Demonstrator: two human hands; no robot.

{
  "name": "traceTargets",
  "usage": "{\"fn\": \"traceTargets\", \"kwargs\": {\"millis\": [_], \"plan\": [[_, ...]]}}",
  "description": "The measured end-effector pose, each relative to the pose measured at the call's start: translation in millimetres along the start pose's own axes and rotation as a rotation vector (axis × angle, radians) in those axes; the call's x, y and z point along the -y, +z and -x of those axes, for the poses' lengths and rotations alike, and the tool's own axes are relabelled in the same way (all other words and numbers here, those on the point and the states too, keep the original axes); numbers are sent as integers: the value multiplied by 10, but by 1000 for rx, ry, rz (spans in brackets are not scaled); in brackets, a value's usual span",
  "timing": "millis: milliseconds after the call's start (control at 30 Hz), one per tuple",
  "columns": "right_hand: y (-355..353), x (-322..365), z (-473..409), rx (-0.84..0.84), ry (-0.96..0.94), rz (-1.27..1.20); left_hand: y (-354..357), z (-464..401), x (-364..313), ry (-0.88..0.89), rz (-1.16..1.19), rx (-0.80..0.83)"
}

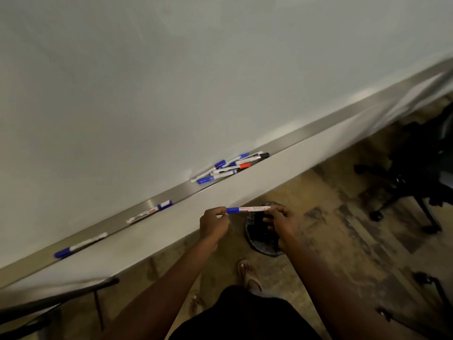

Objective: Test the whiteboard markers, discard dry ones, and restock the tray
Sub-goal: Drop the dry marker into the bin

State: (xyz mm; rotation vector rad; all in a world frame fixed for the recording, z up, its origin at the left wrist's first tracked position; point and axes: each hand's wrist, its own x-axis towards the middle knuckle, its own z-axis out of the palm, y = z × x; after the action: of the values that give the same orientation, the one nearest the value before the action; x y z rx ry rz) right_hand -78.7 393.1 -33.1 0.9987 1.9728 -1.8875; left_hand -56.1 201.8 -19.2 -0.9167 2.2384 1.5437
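Blue cap to the left, white barrel to the right: the marker I am holding lies level between my two hands, my left hand pinching the cap end with curled fingers and my right hand pinching the barrel's far end. Directly beneath the grip, between my wrists, sits a dark round bin on the mottled floor, so the marker hangs over its mouth with open air all round. Just beyond the grip runs the pale front edge of the metal tray, slanting up to the right below the whiteboard. On the tray I count two single markers left of the grip, one blue-capped marker nearer and another blue-capped one farther out. Up and slightly right lies a loose pile of markers; its exact count I cannot tell. Far right stands a dark wheeled chair.
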Motion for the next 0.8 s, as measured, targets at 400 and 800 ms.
{"fn": "traceTargets", "kwargs": {"millis": [400,800], "plan": [[-748,109,-611,-75,129,48,862,-176,-392,-36,-229,299],[-688,139,-878,70,93,59,581,-241,-207,-56,-114,133]]}}
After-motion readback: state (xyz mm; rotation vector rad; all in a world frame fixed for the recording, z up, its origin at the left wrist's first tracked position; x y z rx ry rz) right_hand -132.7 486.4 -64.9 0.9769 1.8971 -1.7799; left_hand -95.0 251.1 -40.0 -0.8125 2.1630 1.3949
